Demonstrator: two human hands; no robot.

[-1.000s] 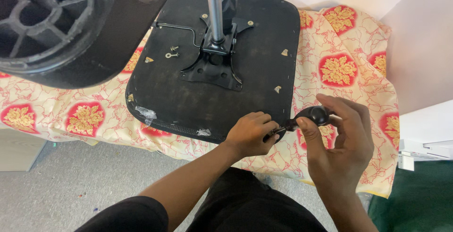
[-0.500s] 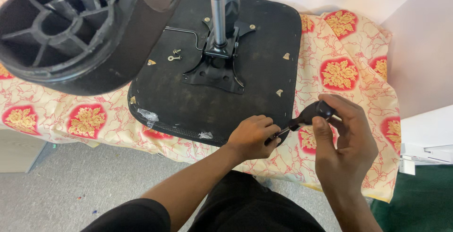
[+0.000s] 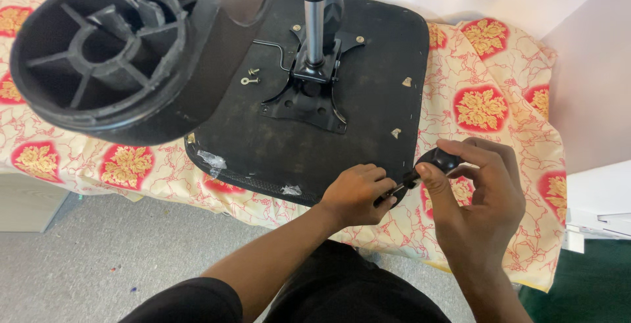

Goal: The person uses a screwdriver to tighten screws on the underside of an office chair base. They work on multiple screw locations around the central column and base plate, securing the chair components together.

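my right hand (image 3: pixel 476 195) grips the black handle of a stubby screwdriver (image 3: pixel 427 165), fingers (image 3: pixel 460 149) curled over its rounded top and thumb pressed on its side. the thin shank runs left and down from the handle toward my left hand (image 3: pixel 358 195), whose fingers are closed narrow around the tip end, right at the near edge of the black seat underside (image 3: pixel 368 80). the seat lies flat, bottom up, on a tabletop covered by a yellow cloth with red flower medallions (image 3: pixel 486 109).

i judge the step in hand to be seating the driver tip on a fastener at that near edge, with the left fingers steadying it. the next move calls for keeping the shank in line with the fastener and pressing in while my right fingers twist the handle, so the tip does not slip off.

further from my fingers, the metal mounting plate (image 3: pixel 309 93) with its upright gas column (image 3: pixel 314 14) sits mid-seat, and two loose screws (image 3: pixel 250 76) lie just left of it. the round black wheel base (image 3: pixel 98 53) looms at far left.

the tip and whatever it meets are hidden under my left fingers; i cannot tell if a screw is there. the column's top and the base are cut off by the frame edge.
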